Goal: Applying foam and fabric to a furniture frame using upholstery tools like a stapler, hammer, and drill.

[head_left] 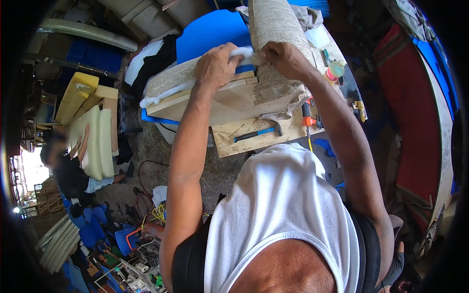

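Observation:
Both my hands are raised over a wooden furniture frame [229, 100] partly covered in beige woven upholstery fabric [278, 29]. A strip of white padding [243, 52], blurred by motion, runs between them. My left hand [216, 66] is closed on its left end, above the frame's wooden edge. My right hand [285, 59] is closed in a pinch at the other end, over the fabric-covered arm; its fingertips are partly hidden. More white padding [168, 93] shows along the frame's left edge. Behind the hands rises a blue panel [212, 34].
A hammer [256, 134] lies on the plywood worktop [234, 149], near an orange air tool [308, 117] with a yellow hose. A bottle [334, 71] stands at right. Another person [68, 166] handles cream cushions [95, 141] at left. Cables and tools clutter the floor.

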The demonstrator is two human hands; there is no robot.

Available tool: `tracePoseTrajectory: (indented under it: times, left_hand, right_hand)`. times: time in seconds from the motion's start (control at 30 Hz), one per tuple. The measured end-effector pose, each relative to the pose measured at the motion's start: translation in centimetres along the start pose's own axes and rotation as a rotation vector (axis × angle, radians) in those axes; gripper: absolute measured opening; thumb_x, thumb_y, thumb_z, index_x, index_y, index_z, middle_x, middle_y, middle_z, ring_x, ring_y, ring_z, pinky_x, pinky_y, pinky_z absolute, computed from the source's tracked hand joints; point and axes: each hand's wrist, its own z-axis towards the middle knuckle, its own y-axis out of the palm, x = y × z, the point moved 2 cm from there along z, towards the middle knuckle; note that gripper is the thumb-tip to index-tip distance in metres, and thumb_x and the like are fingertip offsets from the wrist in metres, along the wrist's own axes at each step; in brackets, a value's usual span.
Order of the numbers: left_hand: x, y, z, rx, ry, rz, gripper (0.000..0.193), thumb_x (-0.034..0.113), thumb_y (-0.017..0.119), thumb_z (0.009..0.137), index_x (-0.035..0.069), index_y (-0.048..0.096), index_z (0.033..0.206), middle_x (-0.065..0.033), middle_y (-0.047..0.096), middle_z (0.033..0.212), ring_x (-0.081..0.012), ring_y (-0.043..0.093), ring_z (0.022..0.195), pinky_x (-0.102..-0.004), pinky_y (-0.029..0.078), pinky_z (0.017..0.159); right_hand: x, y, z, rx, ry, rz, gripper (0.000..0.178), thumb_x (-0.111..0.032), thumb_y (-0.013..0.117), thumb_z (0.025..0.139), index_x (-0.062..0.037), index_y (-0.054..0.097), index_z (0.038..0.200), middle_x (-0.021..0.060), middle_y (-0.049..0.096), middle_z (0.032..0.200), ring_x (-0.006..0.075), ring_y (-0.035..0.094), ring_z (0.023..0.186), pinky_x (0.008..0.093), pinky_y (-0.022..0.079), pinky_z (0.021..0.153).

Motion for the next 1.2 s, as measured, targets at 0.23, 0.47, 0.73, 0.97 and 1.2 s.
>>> tracePoseTrajectory:
  times: [0.23,0.47,0.73,0.97,1.2]
  left_hand:
    - [0.0,1.6,0.9,0.453,-0.086,0.107,0.037,0.036,0.075,0.087,0.015,0.063,0.115,-0.0097,0.068,0.111,-0.0341,0.061,0.107,-0.0509,0.052,0.08]
    - [0.8,-0.5,-0.8,0.157,0.014,0.12,0.025,0.025,0.067,0.094,0.01,0.07,0.113,-0.0109,0.071,0.11,-0.031,0.066,0.102,-0.0412,0.052,0.088]
    - [2.4,1.3,-5.1,0.154,0.364,0.228,0.046,0.048,0.051,0.102,0.014,0.068,0.127,-0.0105,0.054,0.146,-0.0393,0.043,0.138,-0.0525,0.03,0.113]
    - [3.2,1.3,-4.5,0.058,0.186,0.21,0.053,0.053,0.056,0.096,0.011,0.057,0.129,-0.0136,0.046,0.152,-0.0428,0.031,0.145,-0.0562,0.023,0.118]
    - [3.6,1.4,-3.0,-0.008,0.079,0.161,0.054,0.04,0.07,0.084,0.009,0.053,0.125,-0.0142,0.042,0.153,-0.0423,0.032,0.143,-0.0584,0.018,0.116]
  right_hand:
    - [4.6,-3.4,-11.8,-0.235,0.216,0.936,0.037,-0.04,0.055,0.103,-0.0028,0.062,0.101,0.0038,0.057,0.076,0.0101,0.056,0.06,0.0238,0.043,0.048]
    - [22.9,8.4,-33.3,-0.461,0.767,-0.157,0.039,-0.04,0.062,0.091,-0.0034,0.075,0.09,0.0255,0.071,0.095,0.0414,0.07,0.09,0.0507,0.054,0.079]
    - [26.3,7.4,-33.8,-0.472,0.945,-0.067,0.039,-0.036,0.06,0.092,-0.0007,0.073,0.1,0.0252,0.071,0.099,0.0425,0.068,0.097,0.0501,0.053,0.085]
    - [32.1,9.1,-28.7,-0.538,0.798,-0.202,0.031,-0.031,0.059,0.092,-0.0024,0.07,0.098,0.0236,0.072,0.095,0.0409,0.07,0.091,0.0523,0.055,0.077]
    - [29.3,17.5,-23.5,-0.959,0.153,-0.394,0.034,-0.033,0.059,0.089,-0.0038,0.065,0.106,0.0187,0.072,0.093,0.0346,0.073,0.086,0.0486,0.057,0.069]
